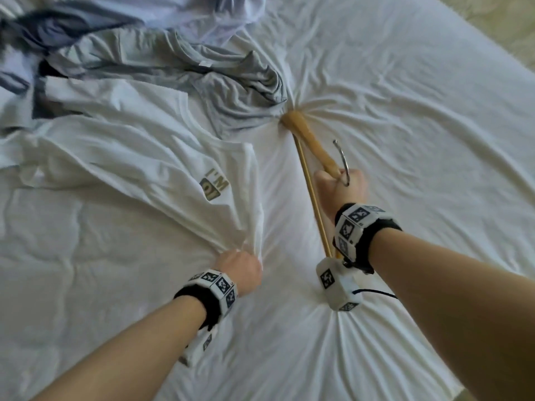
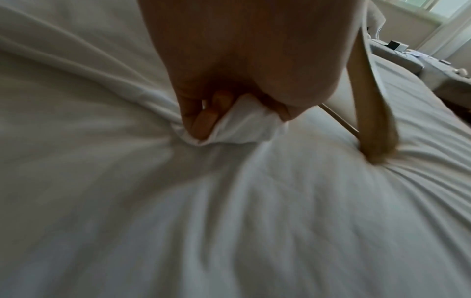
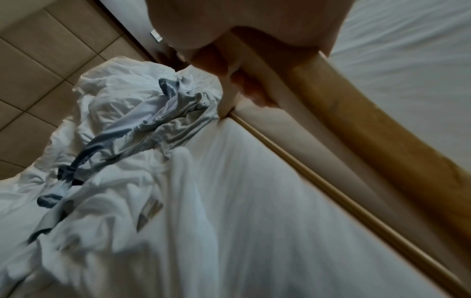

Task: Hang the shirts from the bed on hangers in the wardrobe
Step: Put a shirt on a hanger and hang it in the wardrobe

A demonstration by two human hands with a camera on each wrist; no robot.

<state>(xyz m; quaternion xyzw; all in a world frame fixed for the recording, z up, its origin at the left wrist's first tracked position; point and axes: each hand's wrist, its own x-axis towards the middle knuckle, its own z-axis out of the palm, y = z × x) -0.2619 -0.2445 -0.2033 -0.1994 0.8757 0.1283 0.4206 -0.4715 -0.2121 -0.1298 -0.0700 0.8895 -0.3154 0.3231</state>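
Presently: white shirt (image 1: pixel 139 157) on bed (image 1: pixel 405 111), hem bunched in left hand (image 1: pixel 241 269) grip; wooden hanger (image 1: pixel 311 146) (fisted in right hand (image 1: pixel 340 188)) just right, long axis pointing away.

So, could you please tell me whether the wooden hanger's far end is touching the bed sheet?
Touching. The head view shows the wooden hanger tip pressed into the bed sheet, creases radiating from it.

Soft daylight from a window (image 2: pixel 448 8); wrist views dim, blurred, edges stretched; head view sharper
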